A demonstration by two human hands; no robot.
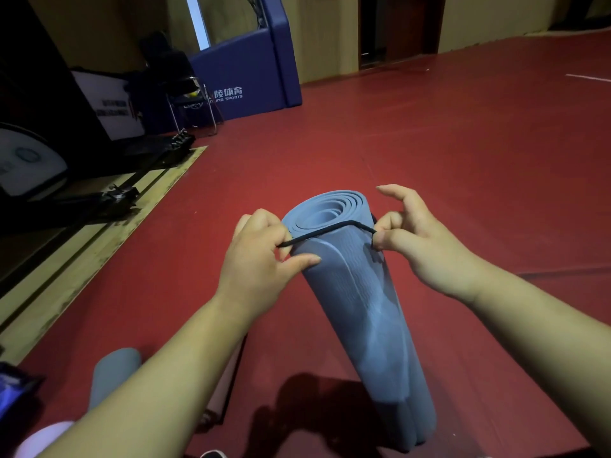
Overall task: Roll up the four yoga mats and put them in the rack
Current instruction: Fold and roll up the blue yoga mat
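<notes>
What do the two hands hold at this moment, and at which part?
A black cord stretched across the top end of the rolled blue mat: the left hand pinches it at the mat's left edge, the right hand at the right edge.

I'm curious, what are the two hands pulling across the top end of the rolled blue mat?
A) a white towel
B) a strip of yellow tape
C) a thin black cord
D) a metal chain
C: the left hand and the right hand each pinch a thin black cord stretched over the open end of the rolled blue mat.
</notes>
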